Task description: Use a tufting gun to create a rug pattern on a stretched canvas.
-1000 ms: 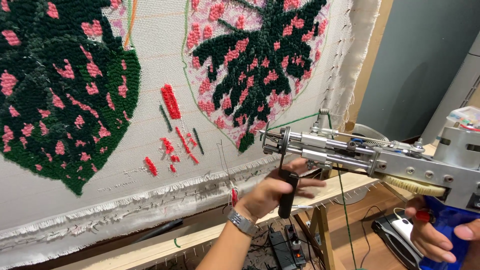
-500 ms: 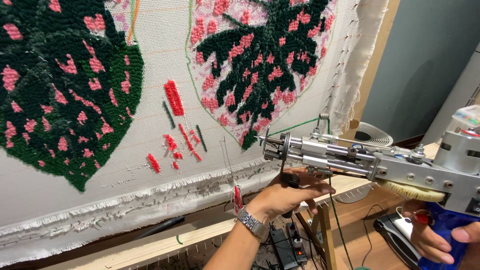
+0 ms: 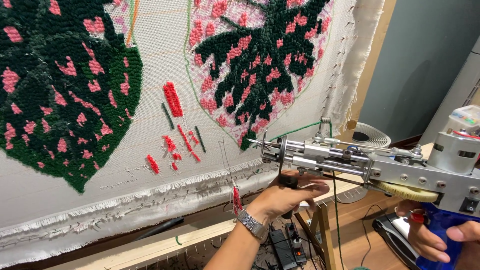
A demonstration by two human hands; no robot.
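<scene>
Above the left hand (image 3: 290, 196) (gripping underneath) sits the tufting gun (image 3: 365, 162).

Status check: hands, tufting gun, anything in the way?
Left hand gripping front handle. Right hand on blue grip. Tufting gun off the cloth. Path clear.

our left hand (image 3: 290, 196) reaching up from below, fingers curled shut round something dark, watch on that wrist, forearm angled up, our right hand (image 3: 440, 239) low at the corner, fingers wrapped tight in a grip
</scene>
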